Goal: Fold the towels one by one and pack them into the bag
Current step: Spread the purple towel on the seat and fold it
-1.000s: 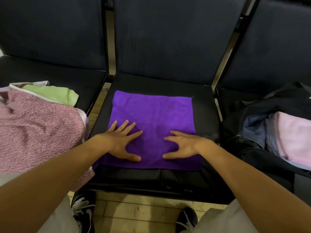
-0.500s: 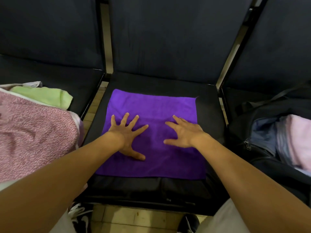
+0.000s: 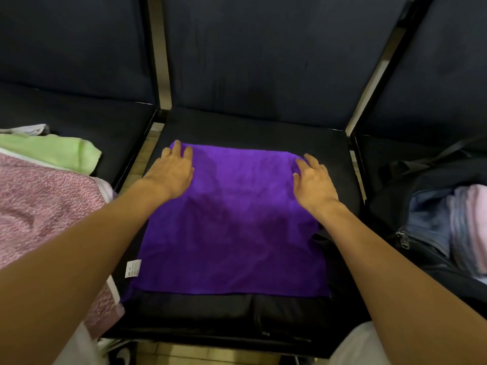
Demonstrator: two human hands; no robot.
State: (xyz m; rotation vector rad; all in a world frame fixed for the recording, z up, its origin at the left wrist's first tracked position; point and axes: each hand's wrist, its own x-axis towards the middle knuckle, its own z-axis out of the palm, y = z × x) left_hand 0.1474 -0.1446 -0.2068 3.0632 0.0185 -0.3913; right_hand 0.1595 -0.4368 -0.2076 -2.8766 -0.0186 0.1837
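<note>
a: since the earlier frame both hands are sliding away from the middle of the purple towel (image 3: pixel 232 222) and out to its far corners — the left hand (image 3: pixel 172 171) is now sitting at the far left corner, the right hand (image 3: pixel 313 180) at the far right one.

b: how are the hands lying?

a: the left hand is lying flat on the cloth with its fingers (image 3: pixel 177 148) straight and close together, the tips reaching the far edge. the right hand is resting on the cloth with its fingers (image 3: pixel 311 160) slightly bent; whether it is pinching the corner, i cannot tell.

b: and the towel?

a: it is lying spread flat on the middle black seat (image 3: pixel 253 127), a small white label (image 3: pixel 133 268) sticking out at its near left edge.

b: the rest?

a: a pink patterned towel (image 3: pixel 44 209) is lying on the left seat with a green towel (image 3: pixel 52 151) just behind it. the black bag (image 3: pixel 395 198) is sitting open on the right seat — folded blue and pale pink cloth is showing inside it.
</note>
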